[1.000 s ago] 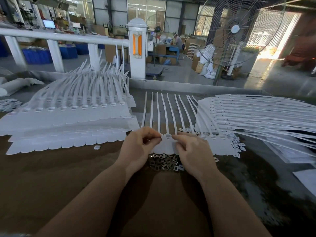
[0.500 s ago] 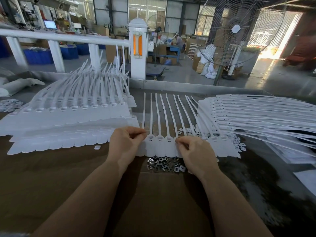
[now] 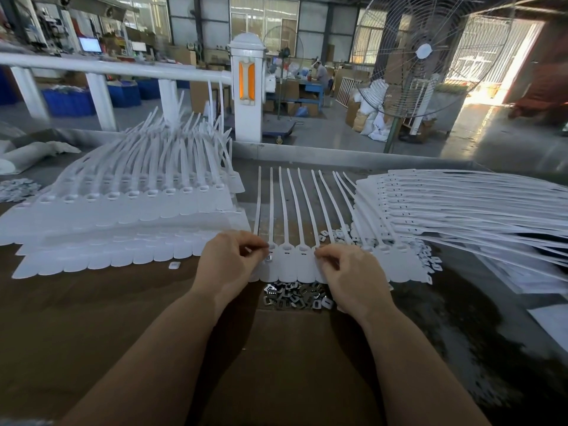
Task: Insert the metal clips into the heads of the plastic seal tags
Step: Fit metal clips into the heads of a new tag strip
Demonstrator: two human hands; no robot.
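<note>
Metal clip point(image 3: 269, 257): a small shiny piece pinched at the fingertips of the left hand point(image 3: 229, 261), right over the head of the leftmost seal tag. Likely light, hard and slick, so a fingertip pinch on its edges looks the safest hold.
Seal tags point(image 3: 292, 265): a flat white row lying between both hands, straps running away from the person. Thin plastic, probably bendy in the strap and stiffer at the head; best steadied at the head beside the socket.
Right hand point(image 3: 345, 276): fingers curled, tips pressing on a tag head further along the row; whether it holds a clip cannot be told.
Loose clips point(image 3: 295, 296): a heap just nearer the person than the hands, between the wrists.
Tag stacks: one pile point(image 3: 123, 210) beyond the left hand, another point(image 3: 461, 204) beyond the right.
</note>
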